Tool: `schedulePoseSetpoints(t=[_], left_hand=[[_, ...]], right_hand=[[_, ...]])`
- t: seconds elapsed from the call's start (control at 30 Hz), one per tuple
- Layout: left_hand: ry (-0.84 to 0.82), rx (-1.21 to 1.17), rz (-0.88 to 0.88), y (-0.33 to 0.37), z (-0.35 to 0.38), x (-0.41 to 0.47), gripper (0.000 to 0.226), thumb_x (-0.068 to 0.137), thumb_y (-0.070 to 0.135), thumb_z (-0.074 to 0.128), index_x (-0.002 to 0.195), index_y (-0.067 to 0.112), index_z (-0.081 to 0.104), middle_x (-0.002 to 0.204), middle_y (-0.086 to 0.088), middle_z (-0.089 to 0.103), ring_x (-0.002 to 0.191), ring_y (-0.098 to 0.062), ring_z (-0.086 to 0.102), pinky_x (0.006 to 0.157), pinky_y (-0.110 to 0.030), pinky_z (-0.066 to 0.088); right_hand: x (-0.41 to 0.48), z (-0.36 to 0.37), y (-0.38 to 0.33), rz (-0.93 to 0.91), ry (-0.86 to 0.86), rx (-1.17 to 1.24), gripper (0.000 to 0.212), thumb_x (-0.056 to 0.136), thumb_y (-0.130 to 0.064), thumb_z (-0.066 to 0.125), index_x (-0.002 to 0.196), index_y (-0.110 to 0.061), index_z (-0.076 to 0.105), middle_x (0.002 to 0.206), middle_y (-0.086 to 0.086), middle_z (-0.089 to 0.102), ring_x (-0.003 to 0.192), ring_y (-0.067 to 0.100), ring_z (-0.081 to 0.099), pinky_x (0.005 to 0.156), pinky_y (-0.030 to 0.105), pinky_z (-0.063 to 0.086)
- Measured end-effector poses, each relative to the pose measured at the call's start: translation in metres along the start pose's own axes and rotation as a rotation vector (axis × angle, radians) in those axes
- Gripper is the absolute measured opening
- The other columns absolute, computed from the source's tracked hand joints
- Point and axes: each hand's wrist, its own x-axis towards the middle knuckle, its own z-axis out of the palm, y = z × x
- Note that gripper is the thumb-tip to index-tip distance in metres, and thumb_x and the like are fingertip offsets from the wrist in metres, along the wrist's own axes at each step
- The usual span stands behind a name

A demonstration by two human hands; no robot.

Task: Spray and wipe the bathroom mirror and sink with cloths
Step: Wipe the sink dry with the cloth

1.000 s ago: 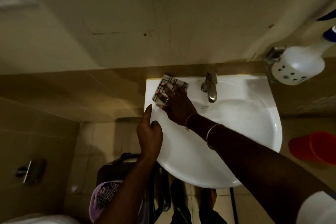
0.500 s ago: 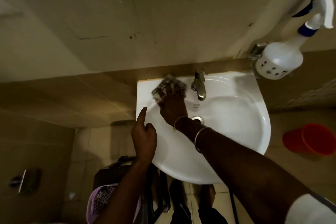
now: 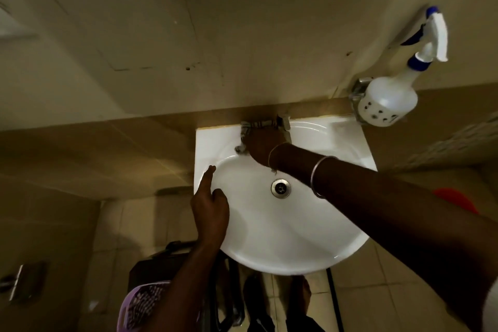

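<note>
The white sink [image 3: 269,237] fills the middle, with its steel drain [image 3: 281,188] in the bowl. My right hand [image 3: 262,144] presses a checked cloth [image 3: 249,127] onto the back rim beside the faucet [image 3: 284,122], which the hand partly hides. My left hand [image 3: 210,205] rests on the sink's left rim, one finger stretched out, holding nothing. A white spray bottle [image 3: 390,101] with a blue and white trigger stands on a metal holder at the right of the sink. The mirror is out of view.
Beige tiled wall [image 3: 242,48] rises behind the sink. A red bucket [image 3: 455,201] shows at the right behind my forearm. Below the sink sit a dark bag [image 3: 151,267] and a purple basket [image 3: 140,304]. A metal fitting [image 3: 16,281] is on the left wall.
My right hand has slid the cloth from the sink's back left corner rightward along the rim to the faucet. The view has tilted down; the left hand stays on the rim.
</note>
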Motion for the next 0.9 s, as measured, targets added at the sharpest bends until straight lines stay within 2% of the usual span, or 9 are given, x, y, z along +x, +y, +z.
schedulePoseSetpoints(t=[0.17,0.27,0.33,0.47,0.53,0.63,0.73,0.8,0.9], left_hand=[[-0.021,0.005,0.023,0.015,0.012,0.003,0.065,0.092,-0.008,0.045,0.145,0.028,0.054,0.149,0.009,0.053,0.130,0.002,0.053,0.112,-0.023,0.042],[-0.046,0.005,0.039,0.024,0.020,0.003,0.064,0.092,-0.011,0.045,0.145,0.023,0.054,0.144,0.013,0.051,0.088,0.023,0.059,0.079,0.004,0.040],[-0.067,-0.008,0.023,0.027,0.026,-0.001,0.064,0.093,-0.011,0.045,0.145,0.025,0.054,0.137,0.018,0.051,0.075,0.011,0.063,0.069,0.004,0.040],[-0.072,0.005,-0.031,0.028,0.034,-0.009,0.063,0.094,-0.010,0.046,0.145,0.026,0.054,0.092,0.037,0.053,0.064,-0.005,0.061,0.063,-0.001,0.043],[-0.074,0.010,-0.047,0.032,0.035,-0.014,0.062,0.094,-0.011,0.046,0.145,0.022,0.055,0.080,0.036,0.048,0.066,0.009,0.061,0.063,0.002,0.041],[-0.086,0.004,-0.052,0.032,0.037,-0.019,0.060,0.094,-0.013,0.045,0.145,0.019,0.054,0.102,0.032,0.053,0.073,0.029,0.052,0.066,0.008,0.035],[-0.091,0.011,-0.061,0.024,0.040,-0.019,0.063,0.093,-0.010,0.045,0.145,0.024,0.054,0.121,0.022,0.054,0.073,0.015,0.059,0.068,0.005,0.039],[-0.093,0.003,-0.072,0.020,0.041,-0.020,0.064,0.093,-0.010,0.045,0.145,0.025,0.054,0.124,0.022,0.056,0.073,0.009,0.061,0.069,0.002,0.040],[-0.095,-0.015,-0.069,0.021,0.042,-0.023,0.063,0.093,-0.009,0.044,0.145,0.027,0.054,0.144,0.012,0.055,0.084,0.018,0.059,0.074,0.006,0.037]], right_hand=[[-0.013,-0.073,0.027,-0.014,0.142,0.407,0.041,0.100,-0.012,0.050,0.140,-0.019,0.057,0.136,0.013,0.064,0.124,0.033,0.060,0.101,0.038,0.048],[-0.026,-0.102,0.056,-0.023,0.312,0.383,0.046,0.099,-0.010,0.052,0.145,-0.020,0.055,0.141,0.012,0.060,0.128,0.034,0.056,0.105,0.040,0.045],[-0.034,-0.108,0.079,-0.061,0.408,0.270,0.049,0.097,-0.009,0.057,0.145,-0.019,0.055,0.140,0.014,0.059,0.126,0.035,0.057,0.104,0.042,0.047],[-0.039,-0.078,0.099,-0.040,0.227,0.042,0.048,0.097,-0.012,0.059,0.144,-0.017,0.055,0.140,0.017,0.056,0.126,0.040,0.055,0.102,0.048,0.048],[-0.040,-0.058,0.103,0.021,0.119,0.293,0.047,0.100,-0.015,0.056,0.147,-0.017,0.053,0.143,0.014,0.056,0.129,0.036,0.054,0.108,0.042,0.044],[-0.028,-0.042,0.113,0.164,0.076,0.777,0.050,0.100,-0.035,0.062,0.147,-0.021,0.052,0.144,0.006,0.058,0.131,0.025,0.055,0.110,0.031,0.042],[-0.007,-0.035,0.114,0.227,-0.042,1.083,0.051,0.093,-0.038,0.073,0.139,-0.021,0.060,0.128,0.002,0.067,0.122,0.027,0.063,0.108,0.046,0.050],[0.005,-0.034,0.113,0.288,-0.112,1.255,0.048,0.086,-0.039,0.077,0.129,-0.022,0.065,0.111,0.002,0.071,0.102,0.029,0.069,0.094,0.054,0.056],[0.014,-0.033,0.111,0.380,-0.207,1.341,0.063,0.066,-0.052,0.075,0.120,-0.020,0.065,0.094,0.003,0.061,0.086,0.032,0.057,0.083,0.046,0.052]])
